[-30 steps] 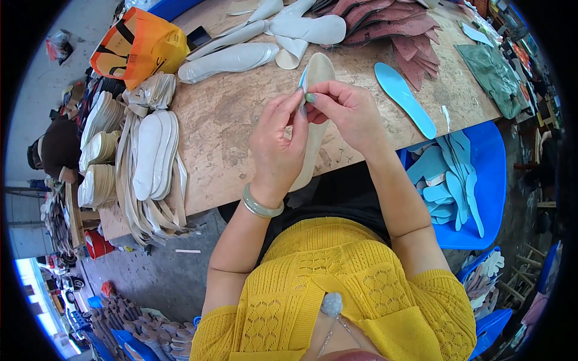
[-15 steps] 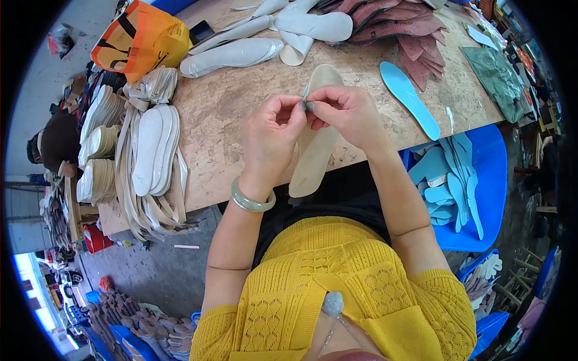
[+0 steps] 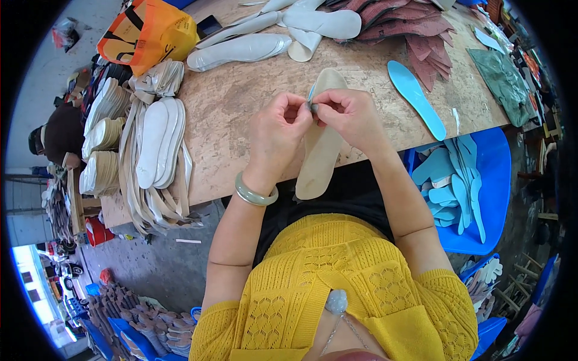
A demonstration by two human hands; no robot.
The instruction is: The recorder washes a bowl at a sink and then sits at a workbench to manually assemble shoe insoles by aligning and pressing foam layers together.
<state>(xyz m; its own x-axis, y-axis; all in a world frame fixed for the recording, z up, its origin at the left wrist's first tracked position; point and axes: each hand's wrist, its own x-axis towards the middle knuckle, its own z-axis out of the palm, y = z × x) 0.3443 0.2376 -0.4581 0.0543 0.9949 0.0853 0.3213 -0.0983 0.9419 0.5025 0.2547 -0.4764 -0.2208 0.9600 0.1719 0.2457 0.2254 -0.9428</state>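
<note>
My left hand (image 3: 278, 129) and my right hand (image 3: 350, 117) meet fingertip to fingertip over a beige insole (image 3: 318, 162). Thumbs and forefingers of both are pinched together, and what lies between them is too small to make out. A thin strip with a bluish edge (image 3: 312, 91) sticks up just beyond the fingertips. The insole lies lengthwise, its near end jutting past the table's front edge. My hands cover part of its middle. To the right of my right hand, a single light-blue insole (image 3: 416, 99) rests on the table.
White insoles and strips (image 3: 158, 144) are stacked at the left table edge, near an orange bag (image 3: 150, 37). Far back lie white wrapped insoles (image 3: 241, 51) and dark red layered pieces (image 3: 400, 30). A blue bin (image 3: 497, 180) of light-blue insoles stands at right, below a green sheet (image 3: 503, 84).
The whole view has shifted slightly, so the table things sit a little farther right. Both hands keep their pinch, with the fingertips moved only slightly.
</note>
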